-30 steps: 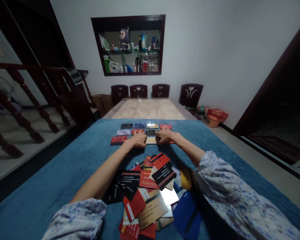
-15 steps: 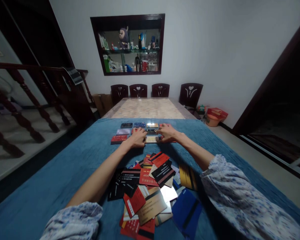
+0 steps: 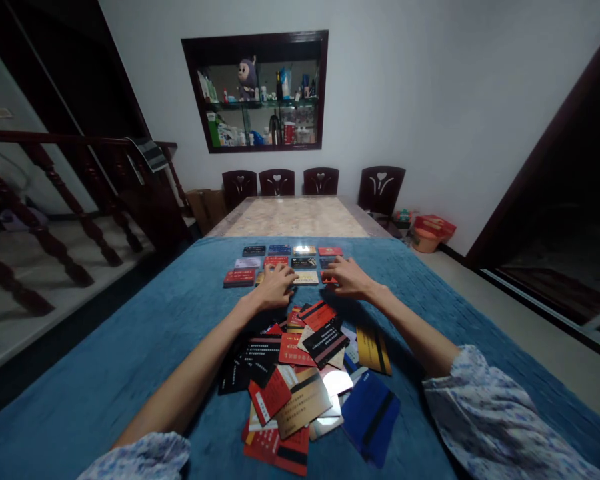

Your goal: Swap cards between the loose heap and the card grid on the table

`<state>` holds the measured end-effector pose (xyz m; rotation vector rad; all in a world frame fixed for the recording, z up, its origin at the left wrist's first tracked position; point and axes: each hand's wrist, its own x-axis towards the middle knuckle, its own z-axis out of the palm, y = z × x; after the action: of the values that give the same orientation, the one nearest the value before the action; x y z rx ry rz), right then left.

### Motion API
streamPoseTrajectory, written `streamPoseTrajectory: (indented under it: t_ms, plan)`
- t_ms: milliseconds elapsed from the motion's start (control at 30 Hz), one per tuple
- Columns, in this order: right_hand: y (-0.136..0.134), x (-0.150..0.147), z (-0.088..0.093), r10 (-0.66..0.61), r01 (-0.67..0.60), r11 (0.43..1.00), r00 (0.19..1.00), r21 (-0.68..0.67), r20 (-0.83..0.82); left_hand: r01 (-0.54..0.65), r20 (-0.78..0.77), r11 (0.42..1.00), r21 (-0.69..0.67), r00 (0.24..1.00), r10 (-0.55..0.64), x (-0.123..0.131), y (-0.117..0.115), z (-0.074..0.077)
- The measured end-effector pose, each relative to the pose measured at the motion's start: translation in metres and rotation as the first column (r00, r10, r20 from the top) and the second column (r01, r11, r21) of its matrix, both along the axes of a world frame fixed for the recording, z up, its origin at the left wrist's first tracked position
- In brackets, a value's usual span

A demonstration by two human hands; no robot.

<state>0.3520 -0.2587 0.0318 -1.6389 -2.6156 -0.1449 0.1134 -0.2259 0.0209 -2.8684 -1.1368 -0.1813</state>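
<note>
Rows of plastic cards lie laid out in a grid on a blue cloth. My left hand rests at the near edge of the grid, fingers loosely spread, beside a beige card. My right hand hovers flat and spread over the grid's right end, partly hiding a red card there. Neither hand holds anything that I can see. Nearer to me a loose heap of red, black, gold and blue cards lies between my forearms.
The cloth covers the near half of a long marble-topped table. Several dark wooden chairs stand at its far end. A wooden stair railing runs on the left. A red basket sits on the floor at right.
Both hands have drawn back toward me from the card grid and their fingers have spread. The beige card they were touching now lies uncovered in the near row.
</note>
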Motion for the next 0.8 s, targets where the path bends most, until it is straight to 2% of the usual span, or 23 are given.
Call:
streamPoseTrajectory:
  t_ms: [200,433,633,800]
  plan:
    - [-0.015,-0.002,-0.001,0.003,-0.004,1.0,0.999,-0.013,-0.042,0.13,0.044,0.987,-0.098,0.991,-0.127,0.011,-0.022,-0.003]
    - [-0.024,-0.007,0.001,-0.028,0.027,0.999,0.999,-0.026,-0.037,0.323,0.052,0.916,-0.237,0.946,-0.32,0.024,-0.039,-0.006]
    - [-0.029,-0.01,-0.001,-0.018,0.017,0.999,0.999,-0.028,-0.033,0.33,-0.019,0.911,-0.247,0.938,-0.345,0.023,-0.037,-0.012]
    - [-0.03,-0.015,-0.005,0.016,-0.017,0.999,1.0,-0.033,-0.027,0.287,-0.073,0.932,-0.22,0.948,-0.309,0.016,-0.039,-0.012]
